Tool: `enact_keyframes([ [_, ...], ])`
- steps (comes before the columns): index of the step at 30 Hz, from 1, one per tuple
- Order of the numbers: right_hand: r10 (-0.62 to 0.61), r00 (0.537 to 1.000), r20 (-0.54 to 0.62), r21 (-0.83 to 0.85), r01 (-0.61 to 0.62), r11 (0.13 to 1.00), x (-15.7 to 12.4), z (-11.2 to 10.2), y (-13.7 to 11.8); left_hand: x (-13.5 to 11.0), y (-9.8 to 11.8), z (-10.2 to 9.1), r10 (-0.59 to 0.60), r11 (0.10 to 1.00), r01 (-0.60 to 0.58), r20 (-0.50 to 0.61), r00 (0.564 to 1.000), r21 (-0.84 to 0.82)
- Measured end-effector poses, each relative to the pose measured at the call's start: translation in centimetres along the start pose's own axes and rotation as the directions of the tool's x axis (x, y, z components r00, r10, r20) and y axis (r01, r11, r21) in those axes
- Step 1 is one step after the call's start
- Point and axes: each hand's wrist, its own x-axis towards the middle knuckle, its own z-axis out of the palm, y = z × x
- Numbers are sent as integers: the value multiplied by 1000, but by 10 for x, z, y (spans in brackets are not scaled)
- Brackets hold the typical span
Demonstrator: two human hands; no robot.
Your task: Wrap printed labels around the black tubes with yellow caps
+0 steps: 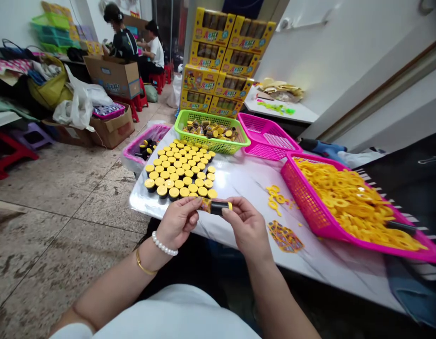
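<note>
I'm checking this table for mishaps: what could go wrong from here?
The black tube, held at its ends by the left hand and the right hand near the edge of the table, could slip. A nudge might topple some close-packed yellow-capped pieces just beyond. The heaped yellow rings might spill from their pink basket if bumped.

My black tube (219, 208): smooth, plastic-looking. My bangle (141, 266): shiny, metal-looking. Tabletop (235, 176) before me: smooth, glossy. Green basket (208, 144): perforated plastic. Large carton (113, 75): matt cardboard.
</note>
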Motion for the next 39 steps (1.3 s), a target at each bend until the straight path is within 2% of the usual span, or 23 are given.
enact_keyframes([
  [4,-67,997,44,-104,72,992,-4,1,0,-1,-1,-4,10,1000,-10,12,1000,30],
  [10,-104,994,-20,-130,100,986,-3,4,6,0,-3,-16,-38,983,22,82,996,184],
  [13,-125,991,-47,-157,116,981,-5,9,11,-1,-3,-19,-29,981,15,70,997,192],
  [16,-215,973,-83,-265,187,946,-10,12,15,-3,-2,-21,-19,986,12,36,999,169],
  [19,-271,960,-65,-324,236,916,-15,9,17,-6,0,-26,-27,988,21,38,999,152],
  [21,-221,972,-72,-241,198,950,-16,4,16,-5,0,-29,-34,990,30,25,999,134],
  [25,-71,989,-128,63,80,995,-10,0,13,0,-2,-31,-52,998,54,-42,998,43],
  [28,-66,993,-102,114,78,990,-7,5,14,2,-4,-26,-67,998,67,-22,998,-13],
  [31,-40,998,-46,47,42,998,-9,12,17,0,-6,-21,-75,995,76,24,997,-62],
  [33,-52,997,-61,-39,50,998,-11,15,18,-1,-7,-19,-81,994,85,53,995,-74],
  [36,-191,976,-106,-223,164,961,-15,16,18,-2,-8,-20,-80,996,83,76,994,-33],
  [39,-329,943,-54,-407,280,869,-18,12,19,-3,-7,-24,-64,998,64,56,996,-2],
])
